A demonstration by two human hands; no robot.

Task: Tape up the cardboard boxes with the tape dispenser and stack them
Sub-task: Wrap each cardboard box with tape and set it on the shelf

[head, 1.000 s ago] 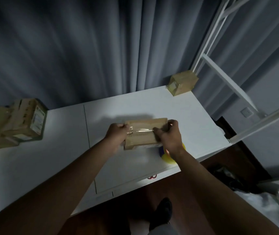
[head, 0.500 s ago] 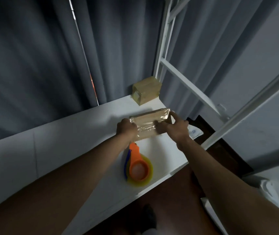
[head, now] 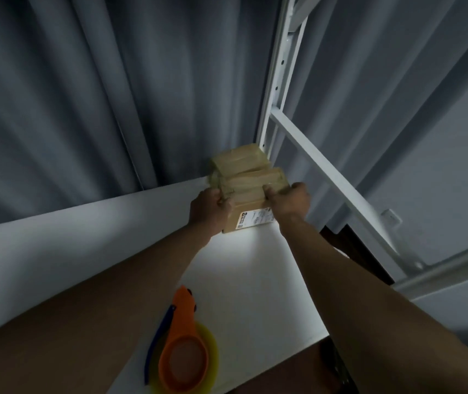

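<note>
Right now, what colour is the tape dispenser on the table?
The tape dispenser is orange with a blue edge, holding a yellowish tape roll. The head view shows it best.

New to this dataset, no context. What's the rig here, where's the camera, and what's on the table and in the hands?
No robot here: a person works with bare hands, and the single wide-angle camera sits on their head, looking forward and down, so both forearms reach into the picture from below.

The left hand and the right hand grip the two ends of a taped cardboard box with a white shipping label on its near face. It sits at the far corner of the white table, right against a second taped box behind it; whether it rests on that one or beside it is unclear.

Near the front edge lies the orange tape dispenser, untouched. Behind are grey curtains and a white metal frame.
</note>
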